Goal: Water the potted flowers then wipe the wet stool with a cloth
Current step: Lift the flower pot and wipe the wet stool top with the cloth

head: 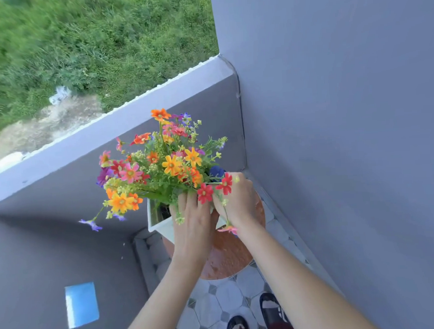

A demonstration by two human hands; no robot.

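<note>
A white square pot [161, 226] of bright orange, red, pink and yellow flowers [160, 164] is tilted to the left above a round brown stool [231, 256] whose top glistens with water drops. My left hand [192, 223] grips the pot's near rim, fingers curled over the edge among the stems. My right hand [238, 198] holds the pot's right side beneath the red blooms. The base of the pot is hidden behind my hands, so I cannot tell whether it touches the stool.
A grey balcony parapet [103, 135] runs behind the flowers and a grey wall [347, 132] stands on the right. Tiled floor [225, 299] lies below, with my sandalled feet [271, 310] near the stool. Grass [78, 40] lies beyond the parapet.
</note>
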